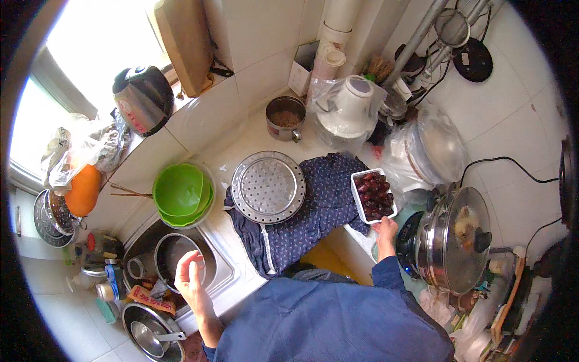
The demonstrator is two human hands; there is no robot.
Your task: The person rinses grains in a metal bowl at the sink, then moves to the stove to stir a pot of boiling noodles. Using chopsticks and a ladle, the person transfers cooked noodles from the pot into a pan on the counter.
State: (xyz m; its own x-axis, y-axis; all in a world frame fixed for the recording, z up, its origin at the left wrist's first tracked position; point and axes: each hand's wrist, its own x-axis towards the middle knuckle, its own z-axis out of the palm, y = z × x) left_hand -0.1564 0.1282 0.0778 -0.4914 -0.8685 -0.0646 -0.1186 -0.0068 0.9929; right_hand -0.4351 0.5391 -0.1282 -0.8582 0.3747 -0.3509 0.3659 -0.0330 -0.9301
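My right hand [386, 231] grips the near edge of a white plastic tray [356, 195], which is filled with dark red dates [373, 192]. That tray is over the right end of a dark blue patterned cloth [323, 194]. Raised above the sink, my left hand [190, 271] holds nothing, its fingers bent and slightly apart. Below it in the sink stands a round metal pot [174, 253]. A perforated metal steamer plate [269, 186] lies on the cloth's left part.
Green plastic bowls [181, 190] sit at the sink's [221, 267] far edge. A small metal pot [285, 118] stands at the back. Right of my right hand is a glass-lidded steamer [468, 240] on a black base. An orange gourd [83, 192] and electric kettle [144, 102] occupy the windowsill.
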